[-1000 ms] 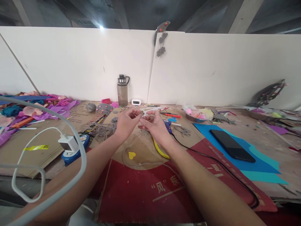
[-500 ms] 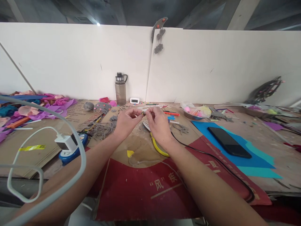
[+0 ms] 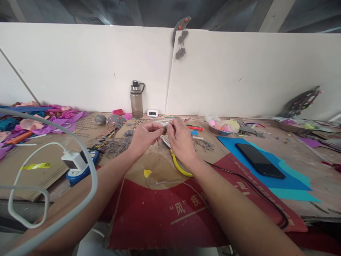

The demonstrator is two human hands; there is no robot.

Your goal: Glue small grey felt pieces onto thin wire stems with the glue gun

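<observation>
Over the cardboard, my left hand (image 3: 146, 138) and my right hand (image 3: 180, 139) meet with fingertips close together. Between them is a tiny dark brownish piece (image 3: 164, 129), mostly covered by the fingers; its kind cannot be made out. Both hands are closed in a pinch. Under my right hand lie scissors with yellow handles (image 3: 178, 165), their blades partly hidden. A small yellow piece (image 3: 147, 173) with a pale cord (image 3: 170, 183) rests on the cardboard nearer me. Left of my left hand is a tangle of grey yarn (image 3: 114, 146).
A water bottle (image 3: 136, 101) and a small white clock (image 3: 152, 113) stand by the white partition. At left are a power strip (image 3: 80, 169), looping white cable and crumpled colored paper (image 3: 53, 121). A phone (image 3: 258, 160) lies on blue sheets at right; a black cable (image 3: 247, 174) crosses the cardboard.
My right hand's fingers have curled further over the small dark piece, and it shows less. My left hand's lower fingers have shifted slightly. The view has tilted a little.
</observation>
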